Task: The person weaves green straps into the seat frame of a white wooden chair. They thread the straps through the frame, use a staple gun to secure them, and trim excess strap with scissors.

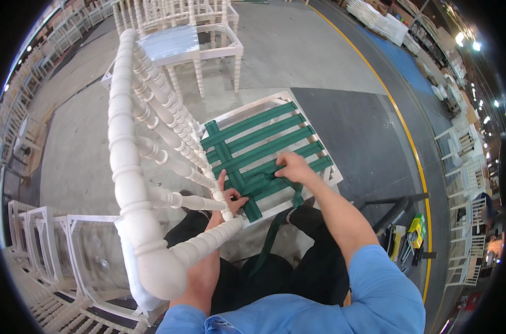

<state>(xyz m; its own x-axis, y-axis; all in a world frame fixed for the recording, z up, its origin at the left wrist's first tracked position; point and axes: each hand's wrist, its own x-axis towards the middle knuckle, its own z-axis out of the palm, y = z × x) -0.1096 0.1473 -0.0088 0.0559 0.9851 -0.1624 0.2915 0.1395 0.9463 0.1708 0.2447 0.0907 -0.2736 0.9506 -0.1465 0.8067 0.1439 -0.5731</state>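
Left of the seat, stood a stack of bare white chair frames [52, 250] on the floor. Nearer to the seat, rose the white turned chair back [130, 167], with its spindles running down to the seat's rear edge.

Laid the left hand [231, 197] on the near-left corner of the seat, just beside the lowest spindle. Kept its fingers open and spread flat, with the thumb pointing away, pressing on the green strap that crossed the others. Could not tell whether the fingertips also hooked under it.

Found the green straps [258, 139] stretched side by side over the white seat frame [335, 177], with the one crossing strap on the seat's left side.

Placed the right hand [292, 167] on the near-right part of the seat. Closed its fingers round a loose green strap, gripping it where it met the nearest stretched strap. Let the loose end [272, 236] hang down below the seat's near edge, between the knees.

Probably best here to hold the crossing strap firmly down with the flat hand and pull the loose strap straight and level, without a twist. Probably wise also to keep it parallel to its neighbours and just beside them, as a slack or turned strap would likely sag.

Right of the seat, well apart, lay a yellow tool [415, 229] on a dark stand.
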